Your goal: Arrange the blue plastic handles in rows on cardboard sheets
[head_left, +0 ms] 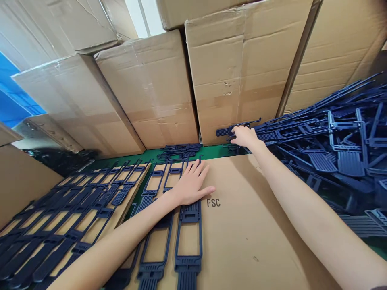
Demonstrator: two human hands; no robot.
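Note:
My left hand (193, 183) lies flat with its fingers spread at the left side of a cardboard sheet (242, 225) printed "FSC". Beneath and beside it are long dark blue plastic frames (189, 237) with slots and ribbed ends, laid side by side. Further off, my right hand (244, 137) has its thumb and fingers closed on a similar plastic frame (223, 132) at the left edge of a tangled pile (350, 141). Part of that frame is hidden behind the hand.
Tall taped cardboard boxes (154, 92) form a wall behind the sheet. More frames lie in rows on a second cardboard sheet (116, 213) at the left. Several loose dark pieces (180, 151) lie on the green floor (130, 159), and black plastic film (65, 160) lies at the far left.

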